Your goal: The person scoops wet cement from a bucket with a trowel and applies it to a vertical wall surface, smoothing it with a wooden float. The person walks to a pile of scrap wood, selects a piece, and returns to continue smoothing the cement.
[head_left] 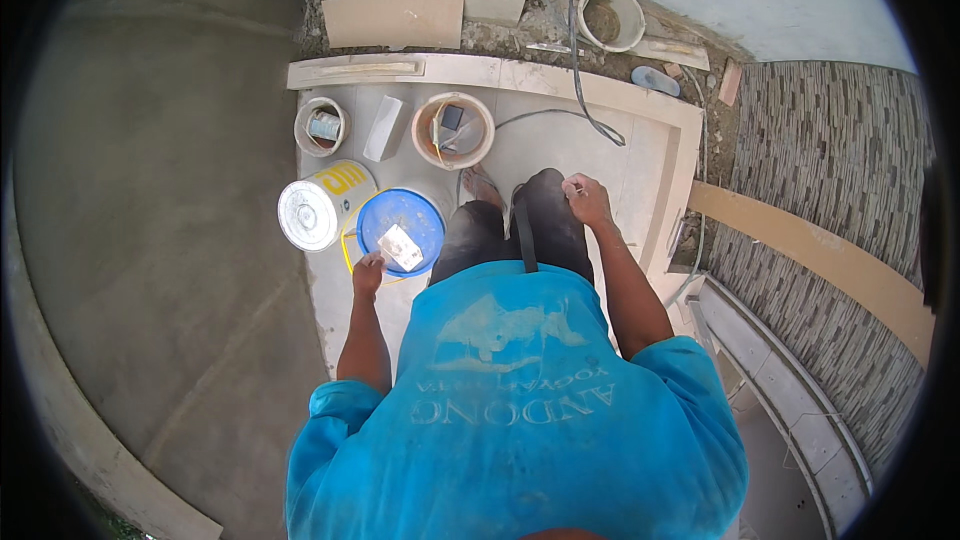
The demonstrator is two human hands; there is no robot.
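Some of this corner looks finished, by my judgement: the pale floor inside the kerb seems laid, while the soil strip beyond it looks left rough.

Sweeping across now: one white pail, yellow-marked, possibly tipped. Just above, one small bucket. Here's my left grip, fingers bent, right by one pale packet; touching or pinching it, I can't tell. That packet's lying flat on one blue lid. Past it, one white block, then one larger bucket with small gear inside.

On to my right grip: curled at my knee, fingertips drawn together, and whether anything's between them I can't tell. Beyond the kerb, another bucket makes three open ones, plus one grey oval piece. Far right, one long tan board crosses striped cladding.
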